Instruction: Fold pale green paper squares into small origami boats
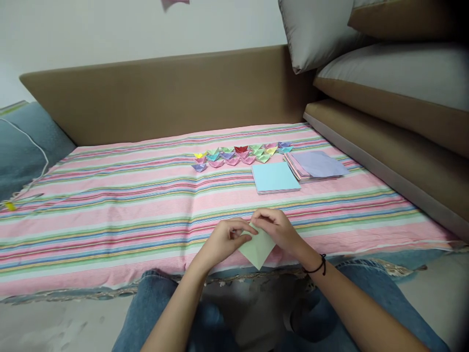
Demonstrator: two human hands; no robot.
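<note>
A pale green sheet of origami paper (258,252), turned with one corner toward me, is held between my hands near the front edge of the striped cloth. My left hand (230,237) pinches it at the upper left side with thumb and fingers. At its top corner my right hand (279,229) is closed on the paper, thumb and fingers pressed together. The hands nearly touch and hide the sheet's upper part. Beyond them lies a stack of light blue square paper (275,177). Beside it is a looser pile topped by a lavender sheet (319,164).
Several small folded paper boats, among them a red boat (241,149), stand in rows behind the paper stacks. A brown backboard (176,95) closes the far side. Grey and brown cushions (395,73) are piled at the right. A white cord (34,142) lies at the left.
</note>
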